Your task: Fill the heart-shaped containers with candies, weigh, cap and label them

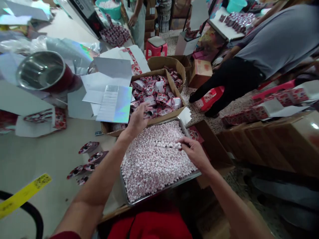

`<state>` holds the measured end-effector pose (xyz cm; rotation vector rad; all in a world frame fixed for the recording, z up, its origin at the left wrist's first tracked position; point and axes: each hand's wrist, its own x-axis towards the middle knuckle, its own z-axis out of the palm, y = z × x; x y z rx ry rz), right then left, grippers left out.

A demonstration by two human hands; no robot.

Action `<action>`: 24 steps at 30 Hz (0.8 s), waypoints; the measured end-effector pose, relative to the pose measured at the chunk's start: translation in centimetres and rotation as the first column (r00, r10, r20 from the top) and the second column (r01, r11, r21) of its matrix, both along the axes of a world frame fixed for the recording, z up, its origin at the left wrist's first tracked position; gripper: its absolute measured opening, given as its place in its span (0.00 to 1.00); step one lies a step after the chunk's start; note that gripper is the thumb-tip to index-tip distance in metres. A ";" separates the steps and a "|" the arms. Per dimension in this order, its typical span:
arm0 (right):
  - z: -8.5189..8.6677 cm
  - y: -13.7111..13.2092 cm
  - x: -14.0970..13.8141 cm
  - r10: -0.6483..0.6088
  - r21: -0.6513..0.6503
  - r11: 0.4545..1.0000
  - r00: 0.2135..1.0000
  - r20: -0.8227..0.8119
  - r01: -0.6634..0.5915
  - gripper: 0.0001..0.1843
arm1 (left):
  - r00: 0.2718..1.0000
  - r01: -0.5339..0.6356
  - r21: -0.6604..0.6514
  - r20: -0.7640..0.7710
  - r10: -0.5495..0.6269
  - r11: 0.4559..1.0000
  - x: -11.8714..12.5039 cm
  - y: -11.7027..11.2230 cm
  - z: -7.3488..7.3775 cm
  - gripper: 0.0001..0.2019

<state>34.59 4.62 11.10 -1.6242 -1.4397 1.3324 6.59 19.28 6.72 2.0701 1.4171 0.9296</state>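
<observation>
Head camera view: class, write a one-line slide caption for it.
Right hand picks at pink-and-white candies in a metal tray while the left hand reaches over a cardboard box of wrapped packets.

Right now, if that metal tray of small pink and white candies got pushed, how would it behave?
The metal tray probably slides stiffly as one piece. It looks heavy, being heaped with candies. Its near edge overhangs the table, so it might tip and spill loose pieces.

Candies (154, 159) pink & white, in silver tray (124, 186). Packets (157, 94) red/pink w/ white, prob. strawberry print. Holographic sheet (116, 104) rainbow sheen. Stool (156, 46) red. Yellow strip (23, 194).
</observation>
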 end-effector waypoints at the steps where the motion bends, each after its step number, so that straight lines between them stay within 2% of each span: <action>1: 1.0 0.6 0.0 0.025 0.013 1.000 0.999 0.021 -0.025 0.11 | 0.999 0.039 -0.011 -0.003 -0.039 0.999 -0.9 -2.2 0.5 0.27; 3: 2.1 1.6 -0.3 0.081 0.030 0.996 0.994 0.077 -0.084 0.12 | 0.994 0.096 -0.055 -0.051 -0.099 0.994 -2.1 -6.3 1.0 0.22; 4: 2.3 2.1 -0.5 0.112 0.033 0.993 0.987 0.111 -0.116 0.12 | 0.991 0.106 -0.084 -0.068 -0.112 0.991 -2.4 -8.0 0.8 0.23; 6: 2.1 2.7 -1.1 0.170 0.024 0.984 0.966 0.197 -0.178 0.15 | 0.990 0.116 -0.141 -0.063 -0.126 0.983 -2.6 -10.7 0.1 0.28; 8: 1.5 3.1 -1.9 0.219 0.015 0.971 0.918 0.330 -0.237 0.17 | 0.988 0.144 -0.193 -0.034 -0.153 0.971 -2.5 -12.4 -0.9 0.31; 12: 1.1 2.7 -3.7 0.277 0.021 0.926 0.720 0.636 -0.376 0.15 | 0.971 0.213 -0.257 -0.047 -0.232 0.943 -2.4 -14.0 -2.3 0.30; 17: 2.8 1.1 -7.1 0.265 -0.004 0.891 0.511 0.818 -0.455 0.16 | 0.965 0.216 -0.290 -0.079 -0.248 0.932 -2.4 -15.1 -3.3 0.28; 21: 4.1 0.0 -8.7 0.241 0.047 0.839 0.448 0.861 -0.542 0.16 | 0.979 0.186 -0.306 -0.029 -0.204 0.934 -2.2 -15.9 -4.3 0.25; 23: 4.0 -0.8 -7.3 0.209 0.096 0.830 0.466 0.859 -0.549 0.15 | 0.985 0.169 -0.325 0.027 -0.169 0.931 -2.4 -16.3 -4.8 0.25; 24: 3.5 -1.3 -5.9 0.178 0.120 0.844 0.484 0.857 -0.523 0.15 | 0.988 0.156 -0.332 0.053 -0.147 0.930 -2.7 -16.6 -4.9 0.25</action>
